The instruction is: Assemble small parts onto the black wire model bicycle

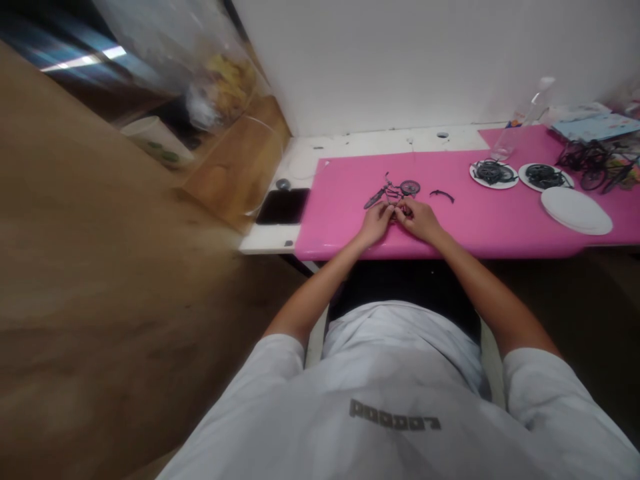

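A small black model bicycle [395, 191] lies on the pink table cover [345, 233], its two wheels showing beyond my fingers. My left hand [377, 222] and my right hand [416, 218] meet at its near side. Both have their fingertips pinched together on something small and dark, too tiny to make out. To the right of the bicycle rests a loose curved black part [442, 195], touched by neither hand.
On the right are white plates [576, 211], two holding black parts, with a clear bottle [506, 141] behind. More dark bicycles [593, 167] and papers lie at far right. A black flat object [283, 207] sits left; a wooden box [245, 167] stands beyond.
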{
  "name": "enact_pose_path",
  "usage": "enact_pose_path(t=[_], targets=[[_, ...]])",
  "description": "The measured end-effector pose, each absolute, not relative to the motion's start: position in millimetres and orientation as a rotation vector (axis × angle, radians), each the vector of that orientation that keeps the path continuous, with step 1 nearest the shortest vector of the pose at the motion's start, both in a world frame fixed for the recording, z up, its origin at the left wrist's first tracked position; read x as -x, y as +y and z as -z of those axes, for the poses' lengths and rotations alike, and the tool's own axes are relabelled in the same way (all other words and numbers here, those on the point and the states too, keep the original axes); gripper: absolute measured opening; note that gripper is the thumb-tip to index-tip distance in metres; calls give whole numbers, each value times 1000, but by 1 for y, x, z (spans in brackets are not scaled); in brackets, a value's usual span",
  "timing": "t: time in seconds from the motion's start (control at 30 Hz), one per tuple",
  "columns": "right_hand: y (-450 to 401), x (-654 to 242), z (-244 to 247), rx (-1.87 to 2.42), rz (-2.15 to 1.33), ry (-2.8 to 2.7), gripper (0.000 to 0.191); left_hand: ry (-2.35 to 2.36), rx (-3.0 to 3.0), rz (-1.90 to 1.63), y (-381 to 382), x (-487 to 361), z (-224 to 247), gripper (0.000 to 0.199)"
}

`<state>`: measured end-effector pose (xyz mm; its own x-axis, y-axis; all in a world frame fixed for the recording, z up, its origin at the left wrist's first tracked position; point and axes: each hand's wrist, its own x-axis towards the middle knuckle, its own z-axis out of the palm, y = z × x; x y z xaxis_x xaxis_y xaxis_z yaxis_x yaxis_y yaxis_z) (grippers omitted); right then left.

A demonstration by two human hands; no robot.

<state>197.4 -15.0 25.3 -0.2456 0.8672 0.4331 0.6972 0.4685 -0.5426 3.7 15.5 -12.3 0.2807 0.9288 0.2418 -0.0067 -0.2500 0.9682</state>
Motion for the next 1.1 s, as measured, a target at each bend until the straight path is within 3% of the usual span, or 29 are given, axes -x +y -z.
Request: enact_pose_path(t=[0.33,0.7,1.1], targets=[[-12,-198,-18,1305,-220,-1914,46,911,-1342,-1176,15,-6,5,39],[-8,-202,-12,1294,-229,-1888,48,957,-1138,-1163,11,-6,-5,28],[-7,-201,-11,1271,-175,-1904,42,967,-1020,-1210,9,-5,-10,39]])
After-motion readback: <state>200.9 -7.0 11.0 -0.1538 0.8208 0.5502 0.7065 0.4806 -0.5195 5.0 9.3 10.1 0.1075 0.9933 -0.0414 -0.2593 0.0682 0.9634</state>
